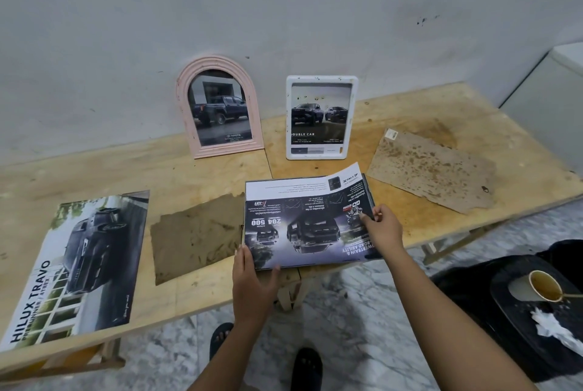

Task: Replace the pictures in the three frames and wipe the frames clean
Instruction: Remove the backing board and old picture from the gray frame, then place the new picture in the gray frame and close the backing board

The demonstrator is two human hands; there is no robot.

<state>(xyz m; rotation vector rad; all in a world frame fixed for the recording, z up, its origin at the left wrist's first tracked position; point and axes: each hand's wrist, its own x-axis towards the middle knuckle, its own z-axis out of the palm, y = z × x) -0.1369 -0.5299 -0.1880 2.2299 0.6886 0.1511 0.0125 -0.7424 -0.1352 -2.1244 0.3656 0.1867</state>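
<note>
A pink arched frame [220, 106] and a white rectangular frame [321, 117] lean against the wall at the back of the table, each with a truck picture inside. At the table's front edge lies a dark truck brochure [303, 223], upside down to me. My left hand [252, 283] grips its near left corner. My right hand [380, 226] pinches its right edge. A large Hilux Travo poster [82, 267] lies flat at the left.
A brown stained backing board [195, 236] lies left of the brochure, and a spotted one [432, 169] at the right. The plywood table [195, 169] stands against the wall. On the floor at the right is a black bag [504, 311] with a cup and crumpled tissue.
</note>
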